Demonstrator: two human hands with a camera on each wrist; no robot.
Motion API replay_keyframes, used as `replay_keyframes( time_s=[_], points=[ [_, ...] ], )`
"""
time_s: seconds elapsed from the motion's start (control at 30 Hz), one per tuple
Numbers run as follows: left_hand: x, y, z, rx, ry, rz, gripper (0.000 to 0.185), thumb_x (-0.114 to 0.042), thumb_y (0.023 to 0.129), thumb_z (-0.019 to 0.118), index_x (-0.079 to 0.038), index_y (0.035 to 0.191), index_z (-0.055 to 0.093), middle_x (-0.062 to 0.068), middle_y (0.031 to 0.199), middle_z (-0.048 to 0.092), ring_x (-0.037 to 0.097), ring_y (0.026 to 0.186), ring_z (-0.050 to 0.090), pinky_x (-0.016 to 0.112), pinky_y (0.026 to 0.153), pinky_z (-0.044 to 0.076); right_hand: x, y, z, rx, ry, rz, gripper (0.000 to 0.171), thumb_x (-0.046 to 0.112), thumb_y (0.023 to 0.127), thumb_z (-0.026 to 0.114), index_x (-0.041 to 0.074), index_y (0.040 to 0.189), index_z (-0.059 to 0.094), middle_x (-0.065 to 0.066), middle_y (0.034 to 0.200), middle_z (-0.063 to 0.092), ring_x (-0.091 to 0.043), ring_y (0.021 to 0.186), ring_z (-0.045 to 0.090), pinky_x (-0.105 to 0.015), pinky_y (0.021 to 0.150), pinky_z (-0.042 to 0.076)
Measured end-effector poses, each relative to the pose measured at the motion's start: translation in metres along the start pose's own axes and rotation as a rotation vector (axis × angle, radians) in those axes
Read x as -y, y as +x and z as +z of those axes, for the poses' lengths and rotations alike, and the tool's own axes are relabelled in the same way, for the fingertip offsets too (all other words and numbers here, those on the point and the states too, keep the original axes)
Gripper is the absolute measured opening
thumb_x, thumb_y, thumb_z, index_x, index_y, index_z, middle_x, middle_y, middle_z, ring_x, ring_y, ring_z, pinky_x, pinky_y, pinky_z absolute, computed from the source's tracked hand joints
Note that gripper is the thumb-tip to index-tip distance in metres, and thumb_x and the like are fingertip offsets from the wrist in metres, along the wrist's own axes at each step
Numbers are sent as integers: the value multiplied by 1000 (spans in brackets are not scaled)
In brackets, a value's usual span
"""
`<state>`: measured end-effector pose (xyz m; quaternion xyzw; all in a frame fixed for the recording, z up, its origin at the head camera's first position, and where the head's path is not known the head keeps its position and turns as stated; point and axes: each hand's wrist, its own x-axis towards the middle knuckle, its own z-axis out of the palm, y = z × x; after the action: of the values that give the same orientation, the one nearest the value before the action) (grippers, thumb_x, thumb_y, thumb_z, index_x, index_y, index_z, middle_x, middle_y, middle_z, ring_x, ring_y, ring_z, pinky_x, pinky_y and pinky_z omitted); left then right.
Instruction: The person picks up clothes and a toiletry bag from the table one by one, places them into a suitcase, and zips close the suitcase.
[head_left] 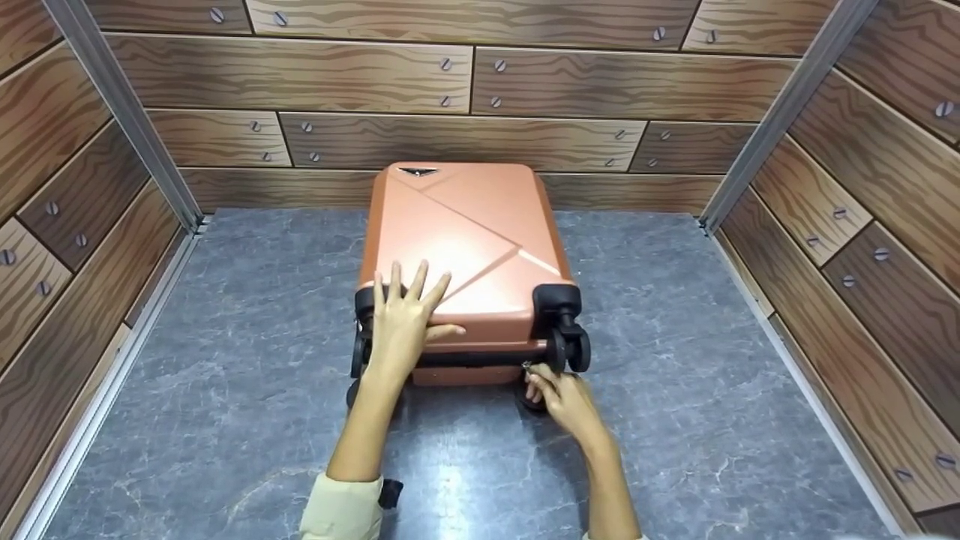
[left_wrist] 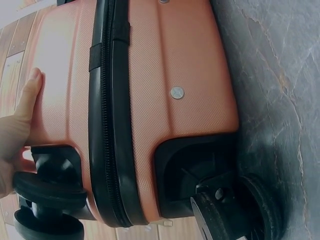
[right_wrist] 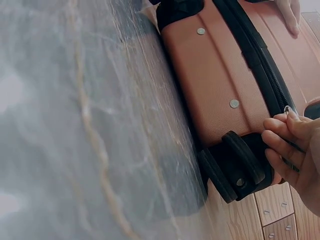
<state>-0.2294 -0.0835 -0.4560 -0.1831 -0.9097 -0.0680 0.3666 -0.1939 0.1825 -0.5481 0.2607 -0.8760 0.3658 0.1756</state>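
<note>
A copper-pink hard-shell suitcase [head_left: 465,225] lies flat, its wheeled end toward me. My left hand [head_left: 403,322] rests with spread fingers on the top shell, by the near left corner. At the near right corner my right hand [head_left: 559,394] pinches a small metal zipper pull [right_wrist: 287,109] between thumb and forefinger. The black zipper [left_wrist: 106,100] runs along the side between the two shells, and its teeth look closed in the left wrist view. Black double wheels [head_left: 568,349] stick out at the corners, close beside the right hand.
Grey marbled flooring [head_left: 255,337] surrounds the suitcase. Wood-patterned panels [head_left: 465,82] wall in the back and both sides, with metal posts [head_left: 127,112] at the corners. A black band [head_left: 391,493] shows by the left sleeve.
</note>
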Motion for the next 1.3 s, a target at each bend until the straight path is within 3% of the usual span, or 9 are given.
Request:
replay_keyframes(
  time_s=[0.3,0.5,0.77,1.07,1.3],
  points=[
    [1,0,0,-8,-11,0,78,-65,59,61,-20,123,61,14,126,54,48,115,42,60,98,25,9,6,5,99,63,61,16,17,95,51,9,88,64,11,67,60,-5,57,57,-25,56,48],
    [1,0,0,1,-4,-2,78,-65,59,60,-20,123,61,14,126,53,47,116,42,60,98,25,12,8,7,100,39,55,16,17,94,52,11,85,63,12,66,59,-8,57,58,-26,56,47],
    [0,0,0,7,-15,-4,78,-66,60,60,-21,124,60,14,127,53,48,117,41,61,98,24,15,10,9,118,4,39,15,19,94,51,14,84,62,15,66,58,-2,57,55,-25,55,46],
    [2,-2,1,-26,-35,-3,76,-64,61,62,-20,123,61,14,126,54,47,117,41,60,98,24,16,13,12,127,41,36,18,17,95,51,9,85,63,13,66,59,-2,57,55,-24,54,47],
    [2,-5,5,-42,-79,13,75,-62,65,65,-18,125,59,16,129,51,49,119,37,61,100,20,14,10,13,125,140,91,19,14,95,50,5,87,63,9,66,59,-12,56,58,-25,54,48]
  ],
)
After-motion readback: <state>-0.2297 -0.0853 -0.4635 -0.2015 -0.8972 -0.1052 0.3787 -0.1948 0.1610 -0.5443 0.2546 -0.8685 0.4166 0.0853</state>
